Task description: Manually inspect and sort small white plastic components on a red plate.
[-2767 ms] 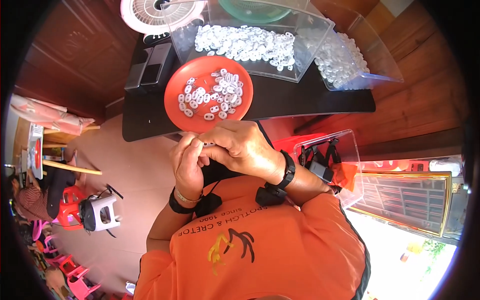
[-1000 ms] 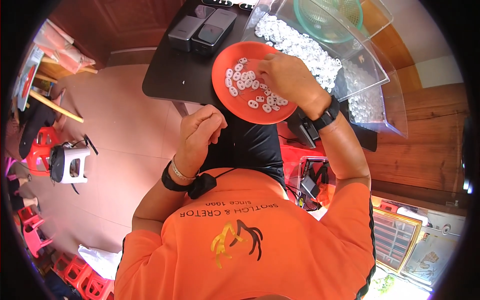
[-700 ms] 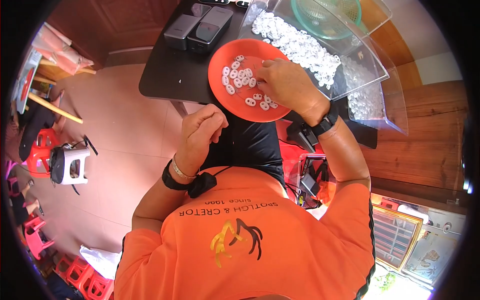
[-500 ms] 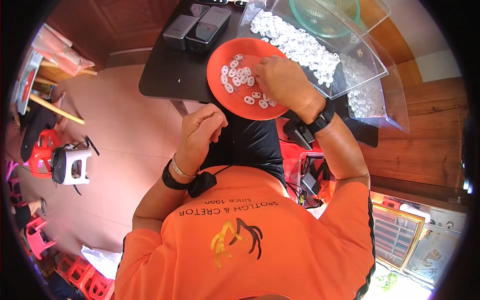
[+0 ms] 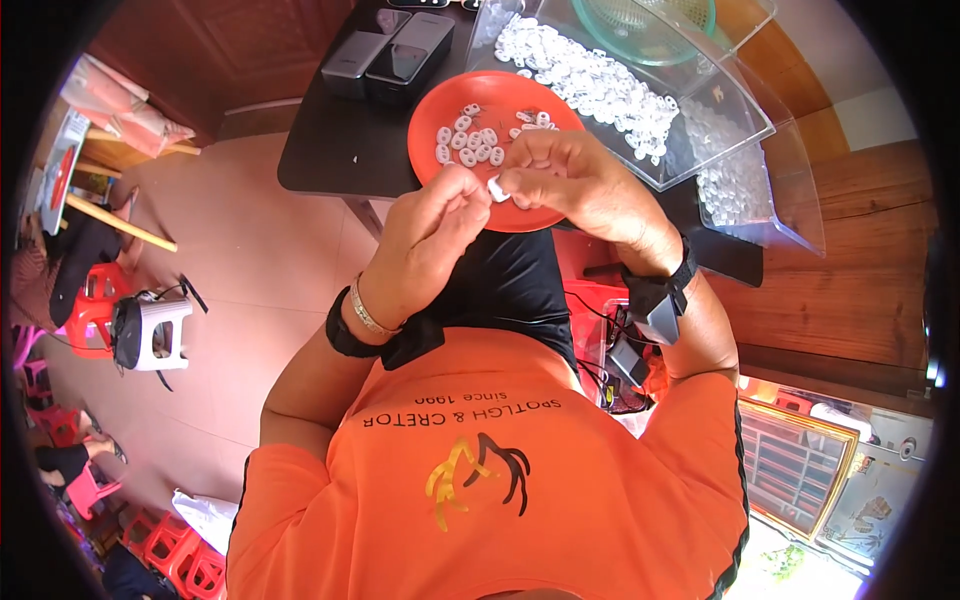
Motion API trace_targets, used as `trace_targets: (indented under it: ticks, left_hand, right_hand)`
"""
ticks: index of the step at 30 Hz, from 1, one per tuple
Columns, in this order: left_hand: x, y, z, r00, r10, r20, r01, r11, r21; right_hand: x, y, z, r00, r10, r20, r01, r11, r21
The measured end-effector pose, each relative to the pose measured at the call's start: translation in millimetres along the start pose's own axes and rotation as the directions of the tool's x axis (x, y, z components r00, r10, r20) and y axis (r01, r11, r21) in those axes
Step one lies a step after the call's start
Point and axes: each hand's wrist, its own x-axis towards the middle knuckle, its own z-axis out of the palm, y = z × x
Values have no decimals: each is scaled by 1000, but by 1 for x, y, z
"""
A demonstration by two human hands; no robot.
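My left hand (image 5: 430,240) and my right hand (image 5: 570,180) meet over the near rim of an orange plate (image 5: 425,150). Between the fingertips of both hands is one small white plastic ring (image 5: 496,189). Several more white rings (image 5: 470,140) lie loose on the plate. Behind the plate stands a clear plastic bin (image 5: 740,120) filled with many of the same white rings (image 5: 590,80). A black band sits on each wrist.
The plate rests on a black table (image 5: 340,140) with two dark boxes (image 5: 390,50) at its far left. A green strainer (image 5: 650,20) sits in the bin. A red crate (image 5: 600,300) is beside my right leg. Stools (image 5: 140,330) stand on the floor at left.
My right hand has left the plate and come back toward me with a white ring. My left hand has risen to meet it, and both now pinch the ring.
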Motion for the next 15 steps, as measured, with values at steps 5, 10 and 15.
trace_targets:
  ticks: [5, 10, 15]
  left_hand:
    - [-5, -14, 0, 995, 31, 98, -40, 995, 93]
    - [-13, -18, 0, 995, -6, 100, 3, 999, 34]
    - [-14, -15, -6, 994, -91, -65, 82, 988, -127]
  right_hand:
    - [-9, 2, 20, 997, -66, -29, 61, 986, -153]
    - [-13, -2, 18, 996, -86, -28, 76, 962, -261]
    - [10, -4, -22, 927, -288, -242, 46, 726, -686]
